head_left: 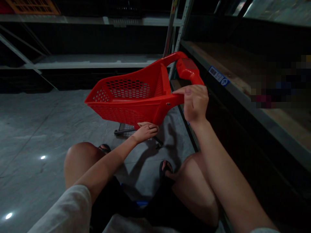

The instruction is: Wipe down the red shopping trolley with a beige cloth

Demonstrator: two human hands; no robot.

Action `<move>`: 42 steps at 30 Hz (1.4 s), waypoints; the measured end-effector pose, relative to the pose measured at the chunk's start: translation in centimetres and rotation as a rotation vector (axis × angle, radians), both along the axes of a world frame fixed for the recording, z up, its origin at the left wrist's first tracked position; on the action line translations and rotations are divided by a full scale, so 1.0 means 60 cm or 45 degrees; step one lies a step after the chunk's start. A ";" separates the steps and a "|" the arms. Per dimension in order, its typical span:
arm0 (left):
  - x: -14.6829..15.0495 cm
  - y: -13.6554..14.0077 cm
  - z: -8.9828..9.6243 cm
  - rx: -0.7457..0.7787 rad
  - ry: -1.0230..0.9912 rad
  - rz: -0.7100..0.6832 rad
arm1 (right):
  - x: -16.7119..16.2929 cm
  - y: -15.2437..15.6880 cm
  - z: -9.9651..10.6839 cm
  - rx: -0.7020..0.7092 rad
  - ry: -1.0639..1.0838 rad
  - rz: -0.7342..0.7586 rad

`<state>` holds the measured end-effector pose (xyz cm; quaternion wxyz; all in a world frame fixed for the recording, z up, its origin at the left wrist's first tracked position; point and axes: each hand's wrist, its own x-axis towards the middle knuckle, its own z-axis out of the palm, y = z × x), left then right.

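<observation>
A red plastic shopping cart (131, 105) with perforated basket walls stands before me on thin dark legs with casters. My right hand (196, 103) is wrapped round the near end of its handle (188, 67). Lower down, my left hand (147, 131) rests against the underside of the basket near the frame, fingers bent and pressed together. A ring shows on one finger. Something pale peeks out at its fingertips, too small to identify. The basket's inside shows only in part.
White metal shelving (97, 61) runs along the back, with an orange crate (34, 6) on top. At right is a wooden shelf (243, 77) bearing a blue label (219, 76). My knees flank the cart above the grey concrete floor (31, 129).
</observation>
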<state>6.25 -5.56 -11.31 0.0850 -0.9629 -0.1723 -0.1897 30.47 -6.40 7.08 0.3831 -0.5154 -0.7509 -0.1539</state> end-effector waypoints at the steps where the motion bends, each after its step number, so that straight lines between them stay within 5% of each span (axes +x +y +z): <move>1: -0.009 -0.001 -0.006 -0.003 0.020 -0.011 | 0.000 0.001 0.000 0.008 -0.020 -0.006; 5: -0.015 0.013 0.031 0.009 -0.006 -0.033 | -0.010 0.002 -0.006 0.048 -0.148 -0.075; 9: 0.028 0.032 0.097 0.090 -0.344 0.021 | -0.029 0.000 -0.014 0.054 -0.214 -0.145; 11: 0.053 0.036 0.105 0.066 -0.384 0.056 | -0.038 -0.004 -0.014 0.039 -0.227 -0.145; 15: 0.067 0.024 0.051 -0.063 0.025 -0.024 | -0.044 -0.012 -0.011 -0.001 -0.256 -0.142; 19: 0.021 0.005 -0.021 -0.086 0.230 -0.061 | -0.040 -0.013 -0.011 -0.025 -0.296 -0.137; 22: -0.021 0.011 -0.025 -0.092 0.265 -0.051 | -0.038 -0.010 -0.011 -0.036 -0.319 -0.136; 25: -0.043 0.036 0.029 -0.073 0.203 -0.009 | -0.042 -0.004 -0.012 -0.023 -0.287 -0.153; 29: -0.040 0.062 0.144 0.117 -0.310 0.179 | -0.052 0.009 -0.017 0.061 -0.166 -0.188; 33: -0.023 0.047 0.229 0.227 -0.421 0.037 | -0.055 0.024 -0.027 0.120 -0.109 -0.241; 38: 0.017 0.035 0.273 0.047 -0.451 0.218 | -0.047 0.033 -0.036 0.135 -0.100 -0.275; 42: 0.018 0.069 0.268 -0.307 -0.447 0.431 | -0.041 0.035 -0.041 0.135 -0.096 -0.259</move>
